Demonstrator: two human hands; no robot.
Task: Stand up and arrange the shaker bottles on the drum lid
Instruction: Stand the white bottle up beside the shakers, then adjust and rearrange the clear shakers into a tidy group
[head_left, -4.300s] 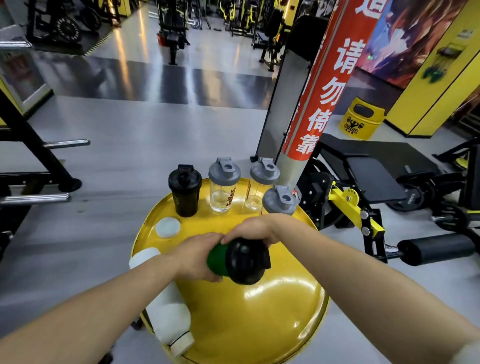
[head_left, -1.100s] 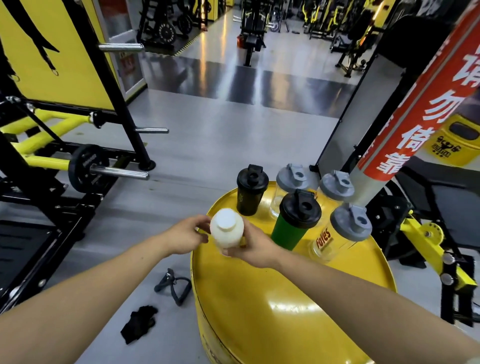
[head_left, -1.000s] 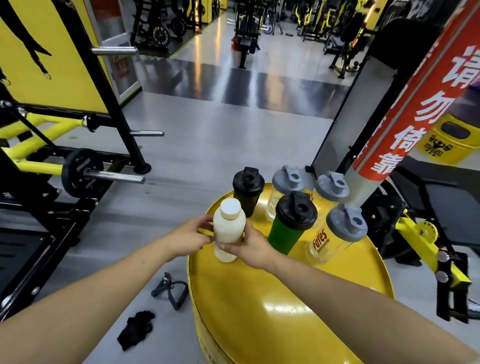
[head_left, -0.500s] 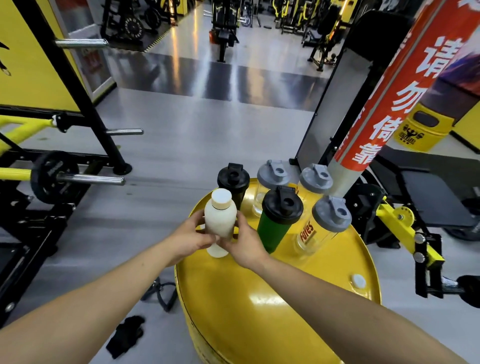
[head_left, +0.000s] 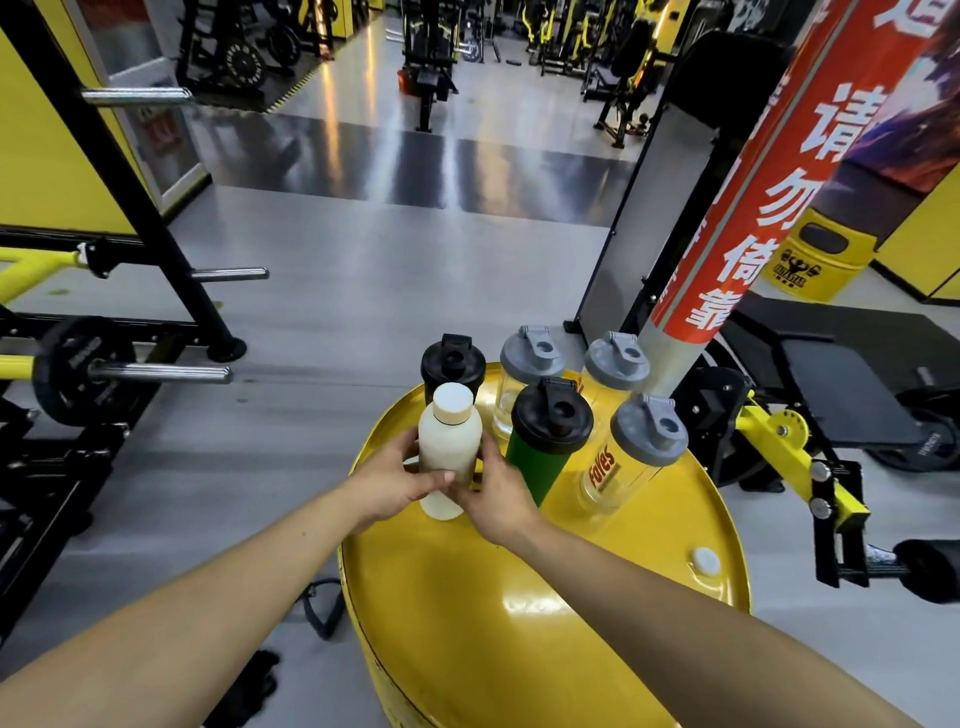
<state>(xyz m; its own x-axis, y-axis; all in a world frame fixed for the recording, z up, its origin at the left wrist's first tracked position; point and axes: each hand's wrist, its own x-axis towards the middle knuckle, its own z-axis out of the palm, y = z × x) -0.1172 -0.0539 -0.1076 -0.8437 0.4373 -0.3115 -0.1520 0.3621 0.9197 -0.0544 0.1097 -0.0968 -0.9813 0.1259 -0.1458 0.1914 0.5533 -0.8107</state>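
A white bottle with a white cap stands upright on the yellow drum lid, near its far left rim. My left hand grips it from the left and my right hand from the right. Behind it stands a black shaker. To the right are a green shaker with a black lid, two clear shakers with grey lids at the back, and a clear grey-lidded shaker with a logo, all upright.
A small white cap sits in the lid near its right rim. A grey post with a red banner rises just behind the drum. A yellow and black bench frame is at right, a rack with a weight plate at left.
The white bottle, held tipped with its cap toward me a second ago, is upright on the lid now. Both hands still hold it. The view has shifted slightly.
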